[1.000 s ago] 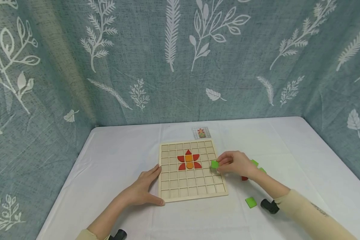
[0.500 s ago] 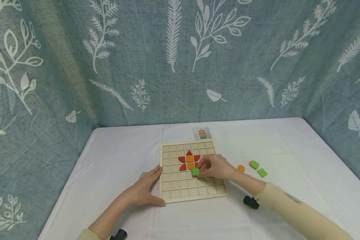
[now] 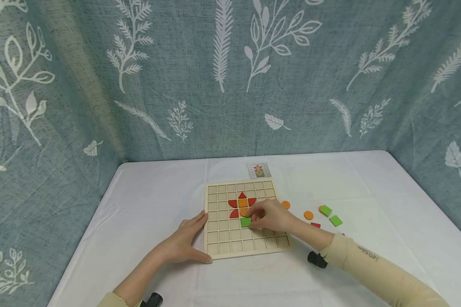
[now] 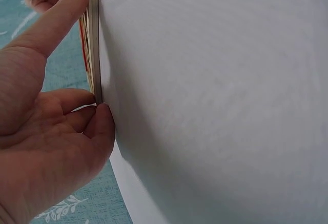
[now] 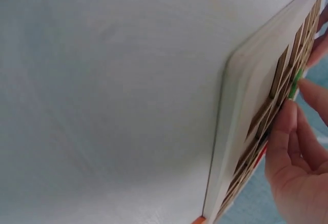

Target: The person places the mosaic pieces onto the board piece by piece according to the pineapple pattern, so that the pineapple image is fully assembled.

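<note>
A wooden grid board point(image 3: 224, 247) lies on the white table. My left hand point(image 3: 182, 242) rests against its left side, fingers on the edge and thumb at the near-left corner; the left wrist view shows the hand point(image 4: 56, 131) touching the rim. Over the board, my right hand point(image 3: 272, 215) pinches a green square tile point(image 3: 245, 222) at the cell just below an orange round tile point(image 3: 243, 212). In the right wrist view the green tile point(image 5: 295, 84) is seen edge-on at the fingertips. An orange square tile point(image 3: 243, 203) and several red tiles point(image 3: 233, 204) form a flower shape; my right fingers hide part of it.
Right of the board lie loose green squares point(image 3: 336, 220), orange rounds point(image 3: 308, 215) and a red piece point(image 3: 315, 225). A small pattern card point(image 3: 259, 170) lies beyond the board's far edge. A leaf-patterned curtain point(image 3: 230, 119) hangs behind the table.
My right hand has carried the green square tile leftward from the board's right edge to the cell below the orange round tile, where it now lies flat. My left hand stays in place.
</note>
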A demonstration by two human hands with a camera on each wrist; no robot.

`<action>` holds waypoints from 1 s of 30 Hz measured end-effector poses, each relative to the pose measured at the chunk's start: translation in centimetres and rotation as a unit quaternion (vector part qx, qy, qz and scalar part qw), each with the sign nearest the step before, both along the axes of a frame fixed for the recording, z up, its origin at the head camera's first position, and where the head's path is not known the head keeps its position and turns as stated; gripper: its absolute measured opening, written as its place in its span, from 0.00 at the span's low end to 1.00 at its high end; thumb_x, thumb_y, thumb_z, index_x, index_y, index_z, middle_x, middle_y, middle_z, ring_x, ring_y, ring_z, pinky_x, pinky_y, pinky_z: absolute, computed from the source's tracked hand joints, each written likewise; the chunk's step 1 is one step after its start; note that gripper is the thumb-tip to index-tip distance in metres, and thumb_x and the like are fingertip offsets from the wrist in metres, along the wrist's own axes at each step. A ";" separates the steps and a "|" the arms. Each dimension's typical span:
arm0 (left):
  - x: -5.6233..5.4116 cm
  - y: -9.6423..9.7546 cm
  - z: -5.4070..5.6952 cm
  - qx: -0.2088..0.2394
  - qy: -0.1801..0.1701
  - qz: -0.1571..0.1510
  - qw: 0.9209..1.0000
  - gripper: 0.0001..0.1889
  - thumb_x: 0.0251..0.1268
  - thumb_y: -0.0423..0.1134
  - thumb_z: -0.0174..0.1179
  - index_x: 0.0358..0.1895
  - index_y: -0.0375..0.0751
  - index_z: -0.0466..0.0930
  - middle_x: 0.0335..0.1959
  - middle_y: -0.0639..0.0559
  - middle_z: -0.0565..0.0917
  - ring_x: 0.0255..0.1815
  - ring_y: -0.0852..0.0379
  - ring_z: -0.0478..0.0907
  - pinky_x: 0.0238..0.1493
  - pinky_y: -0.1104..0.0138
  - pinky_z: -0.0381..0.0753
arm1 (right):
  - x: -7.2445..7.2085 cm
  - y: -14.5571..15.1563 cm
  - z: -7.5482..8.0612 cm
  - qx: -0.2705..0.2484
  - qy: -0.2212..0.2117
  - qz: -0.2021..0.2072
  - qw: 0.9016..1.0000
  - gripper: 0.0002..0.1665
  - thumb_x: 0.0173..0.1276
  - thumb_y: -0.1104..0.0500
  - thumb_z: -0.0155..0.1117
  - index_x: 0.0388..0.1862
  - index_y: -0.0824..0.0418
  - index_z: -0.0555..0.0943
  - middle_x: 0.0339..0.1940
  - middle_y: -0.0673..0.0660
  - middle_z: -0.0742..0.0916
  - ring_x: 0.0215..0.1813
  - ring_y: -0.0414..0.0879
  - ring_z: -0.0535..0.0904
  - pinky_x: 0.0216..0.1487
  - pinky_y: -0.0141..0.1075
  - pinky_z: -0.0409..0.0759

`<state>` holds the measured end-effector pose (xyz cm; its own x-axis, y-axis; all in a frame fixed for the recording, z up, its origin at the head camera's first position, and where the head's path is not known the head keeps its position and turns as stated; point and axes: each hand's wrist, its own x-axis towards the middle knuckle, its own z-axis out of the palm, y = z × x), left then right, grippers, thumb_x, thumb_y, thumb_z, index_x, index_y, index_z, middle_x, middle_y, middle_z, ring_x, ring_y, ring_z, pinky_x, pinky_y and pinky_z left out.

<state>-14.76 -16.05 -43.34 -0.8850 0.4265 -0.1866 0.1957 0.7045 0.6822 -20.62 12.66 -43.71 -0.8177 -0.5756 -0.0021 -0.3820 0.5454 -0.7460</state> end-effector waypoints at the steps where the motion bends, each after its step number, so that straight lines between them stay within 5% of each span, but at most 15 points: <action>1: 0.0 0.0 0.0 0.000 0.000 0.001 1.000 0.61 0.37 0.51 0.80 0.75 0.31 0.53 0.78 0.39 0.51 0.73 0.39 0.53 0.68 0.42 0.57 | 0.0 0.0 0.0 -0.004 -0.003 0.000 1.000 0.10 0.58 0.63 0.74 0.39 0.62 0.86 0.24 0.43 0.83 0.28 0.36 0.76 0.32 0.28 0.75; 8: -0.1 0.0 -0.1 0.000 0.002 -0.002 1.000 0.62 0.37 0.51 0.80 0.75 0.31 0.52 0.78 0.39 0.51 0.72 0.39 0.53 0.68 0.42 0.58 | 0.2 1.1 0.1 -0.014 0.006 -0.021 1.000 0.07 0.64 0.62 0.69 0.41 0.58 0.87 0.33 0.45 0.87 0.34 0.37 0.79 0.35 0.30 0.78; 15: -0.1 0.0 0.0 -0.003 0.005 -0.004 1.000 0.62 0.38 0.51 0.80 0.75 0.31 0.52 0.78 0.39 0.50 0.73 0.38 0.52 0.68 0.42 0.57 | -0.5 4.8 0.4 0.008 0.040 -0.102 0.994 0.06 0.63 0.59 0.70 0.39 0.58 0.85 0.29 0.46 0.83 0.34 0.41 0.77 0.35 0.34 0.76; 23: -0.1 0.0 -0.2 -0.005 0.003 -0.003 1.000 0.62 0.37 0.52 0.80 0.76 0.32 0.52 0.78 0.39 0.50 0.73 0.38 0.52 0.68 0.41 0.57 | -1.0 8.5 0.3 0.033 0.004 -0.182 0.983 0.11 0.62 0.59 0.71 0.43 0.59 0.83 0.38 0.53 0.85 0.40 0.46 0.79 0.32 0.36 0.76; 30: -0.1 0.0 -0.4 -0.004 0.005 0.000 1.000 0.63 0.36 0.53 0.80 0.76 0.32 0.53 0.78 0.39 0.51 0.72 0.38 0.53 0.67 0.40 0.58 | -1.5 9.7 0.0 0.063 -0.018 -0.194 0.979 0.17 0.59 0.59 0.73 0.47 0.61 0.82 0.43 0.54 0.84 0.45 0.49 0.78 0.44 0.40 0.77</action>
<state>-14.89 -16.04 -43.78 -0.8869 0.4248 -0.1814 0.2021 0.7099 0.6746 -22.12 22.32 -43.74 -0.9726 -0.2158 -0.0862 -0.1031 0.7330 -0.6724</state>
